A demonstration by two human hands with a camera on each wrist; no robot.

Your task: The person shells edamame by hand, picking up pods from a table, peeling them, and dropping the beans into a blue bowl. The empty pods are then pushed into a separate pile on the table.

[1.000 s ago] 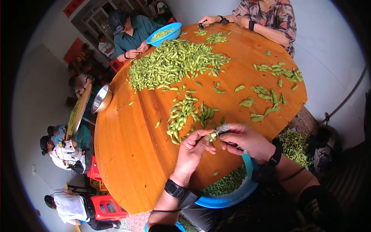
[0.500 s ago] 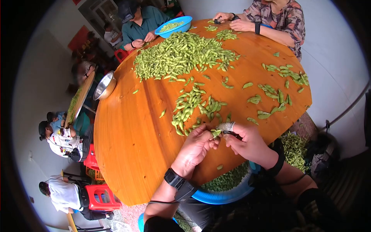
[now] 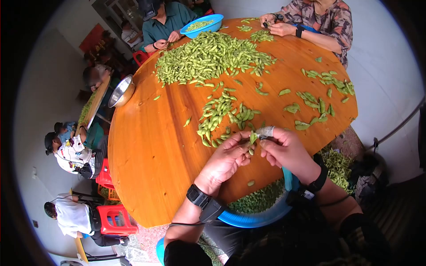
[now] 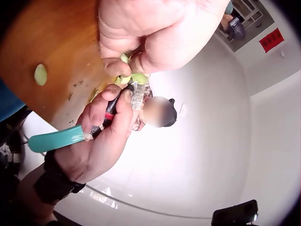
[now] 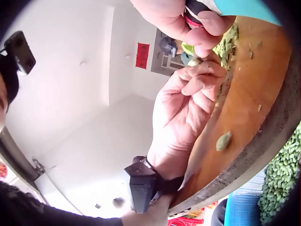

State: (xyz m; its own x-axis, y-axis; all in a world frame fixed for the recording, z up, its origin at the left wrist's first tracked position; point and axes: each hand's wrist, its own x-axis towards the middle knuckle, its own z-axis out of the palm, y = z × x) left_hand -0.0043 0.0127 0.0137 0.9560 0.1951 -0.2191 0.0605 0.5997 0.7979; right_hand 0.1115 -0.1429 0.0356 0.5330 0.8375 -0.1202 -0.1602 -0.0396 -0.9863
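A light-green bean pod (image 3: 253, 138) is between the two hands, a little above the near part of the round, orange-brown wooden desk (image 3: 151, 164). The left hand (image 3: 225, 162) pinches this pod with thumb and fingers. The right hand (image 3: 288, 153) grasps a slim tool with black grip, red band and teal handle (image 4: 56, 140), and its front end is at the pod; the exact contact is covered by the fingers.

The surface of the desk is shiny, with the wood grain visible. A big heap of green pods (image 3: 208, 57) lies on its far half, and a smaller pile of pods (image 3: 216, 116) lies nearer to the hands. One loose pod (image 3: 251, 182) is near the close edge. Below this edge there is a blue plastic basin (image 3: 253, 220) with green beans inside. A shiny metal bowl (image 3: 122, 91) is at the left edge, and a shallow blue bowl (image 3: 217, 25) at the far edge.

Around the room are pale walls (image 3: 390, 66), a red plastic stool (image 3: 116, 220) and several persons, among them one in a dark teal shirt (image 3: 168, 20) and one in a patterned shirt (image 3: 324, 20).
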